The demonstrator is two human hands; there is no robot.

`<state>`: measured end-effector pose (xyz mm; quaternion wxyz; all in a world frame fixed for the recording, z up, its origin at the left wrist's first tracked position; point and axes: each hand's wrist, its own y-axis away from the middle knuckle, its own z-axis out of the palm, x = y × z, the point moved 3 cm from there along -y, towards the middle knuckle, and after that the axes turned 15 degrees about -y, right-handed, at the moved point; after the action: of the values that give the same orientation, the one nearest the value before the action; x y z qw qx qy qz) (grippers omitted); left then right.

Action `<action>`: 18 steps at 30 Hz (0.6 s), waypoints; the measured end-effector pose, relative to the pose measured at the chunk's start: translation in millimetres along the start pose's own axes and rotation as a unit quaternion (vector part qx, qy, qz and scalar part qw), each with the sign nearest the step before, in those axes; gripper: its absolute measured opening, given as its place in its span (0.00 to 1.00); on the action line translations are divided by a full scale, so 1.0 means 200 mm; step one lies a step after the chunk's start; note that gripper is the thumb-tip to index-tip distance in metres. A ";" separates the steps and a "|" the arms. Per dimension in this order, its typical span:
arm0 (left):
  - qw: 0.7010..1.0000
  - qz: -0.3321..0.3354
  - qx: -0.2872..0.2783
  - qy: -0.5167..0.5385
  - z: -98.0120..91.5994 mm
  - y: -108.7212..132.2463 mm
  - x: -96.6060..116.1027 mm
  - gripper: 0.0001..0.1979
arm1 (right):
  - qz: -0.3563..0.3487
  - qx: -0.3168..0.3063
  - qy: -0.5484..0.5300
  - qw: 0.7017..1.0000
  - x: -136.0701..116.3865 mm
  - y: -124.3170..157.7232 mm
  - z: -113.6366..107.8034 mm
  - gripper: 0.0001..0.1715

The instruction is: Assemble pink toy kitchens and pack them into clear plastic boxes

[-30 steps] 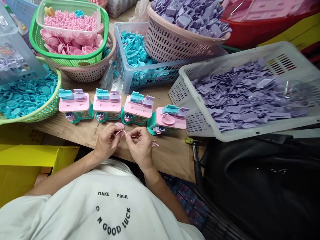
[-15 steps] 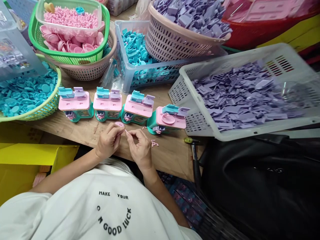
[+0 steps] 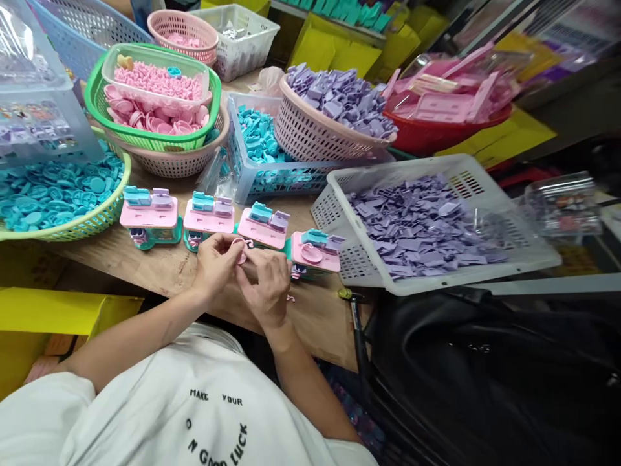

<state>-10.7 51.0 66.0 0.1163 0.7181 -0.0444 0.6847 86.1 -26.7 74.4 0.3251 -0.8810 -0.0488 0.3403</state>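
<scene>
My left hand [image 3: 215,264] is closed on a small round pink piece [image 3: 240,251], held just in front of the row of toys. My right hand [image 3: 266,285] is pinched against the same piece, and a thin curved pink part [image 3: 248,243] shows between the two hands. Several pink and teal toy units stand in a row behind: one at the left [image 3: 149,217], another [image 3: 208,219], a third [image 3: 262,228] partly behind my right hand. On the rightmost unit [image 3: 330,257] lies a pink dish [image 3: 311,253]. A small pink bit [image 3: 290,298] rests on the wooden table [image 3: 320,323].
A white basket of purple parts [image 3: 417,226] stands at the right, a hammer [image 3: 356,317] below it. Behind are a pink basket of purple parts [image 3: 330,126] and a green basket [image 3: 145,136]. A lime basket of teal discs [image 3: 63,194] is at the left.
The camera view has tilted up and shows more of the background. My hands have come closer together; my right fingers now touch the round piece, with the thin part beside it.
</scene>
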 end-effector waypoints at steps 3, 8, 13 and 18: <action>1.000 -0.024 -0.015 0.012 0.01 -0.05 0.05 0.16 | 0.013 -0.069 0.046 0.996 0.05 -0.12 -0.03 0.15; 0.985 0.102 -0.022 -0.137 -0.03 -0.10 0.12 0.15 | 0.000 -0.132 0.086 0.988 0.18 -0.24 -0.06 0.15; 0.876 0.328 -0.029 -0.354 -0.05 -0.15 0.13 0.13 | -0.026 -0.153 0.075 0.985 0.31 -0.23 -0.05 0.17; 0.742 0.413 -0.122 -0.515 -0.04 -0.22 0.08 0.18 | -0.019 -0.160 0.107 0.981 0.34 -0.24 -0.07 0.17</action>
<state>-8.4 96.9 78.2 -0.1319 0.8524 -0.4725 0.1809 153.5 24.3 71.2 0.1898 -0.9519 -0.0846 0.2254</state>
